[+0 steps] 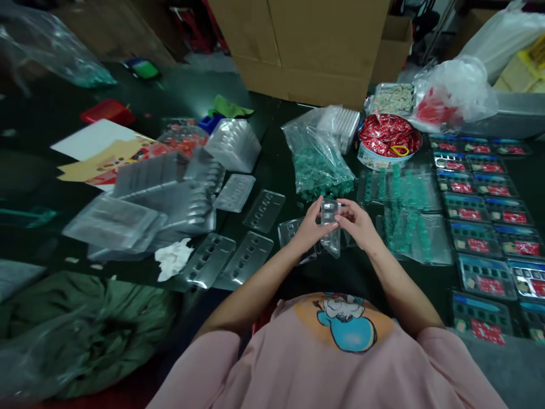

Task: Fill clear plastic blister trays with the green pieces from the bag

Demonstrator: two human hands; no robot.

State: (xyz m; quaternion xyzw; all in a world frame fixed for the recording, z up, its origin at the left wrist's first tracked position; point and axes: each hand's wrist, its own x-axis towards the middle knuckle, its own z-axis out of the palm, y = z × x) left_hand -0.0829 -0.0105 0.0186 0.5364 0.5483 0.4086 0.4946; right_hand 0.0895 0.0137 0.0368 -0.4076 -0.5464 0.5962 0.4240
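Note:
Both hands hold one clear plastic blister tray [331, 213] over the near edge of the table. My left hand [310, 230] grips its left side, with thumb and fingers closed on it. On the opposite side, my right hand [357, 224] pinches the same tray. Another clear tray [289, 230] lies on the table under and beside my left hand. Just beyond the hands sits a clear bag of small green pieces [321, 165]. Right of my right hand are clear trays with rows of green pieces [419, 227].
Stacks of clear trays [149, 182] stand left, near loose trays [247, 258] and a crumpled white tissue [173, 258]. A round tin of red packets [387, 139] is at the back right. Filled trays [487, 275] line the right side. A cardboard box [306, 51] stands behind.

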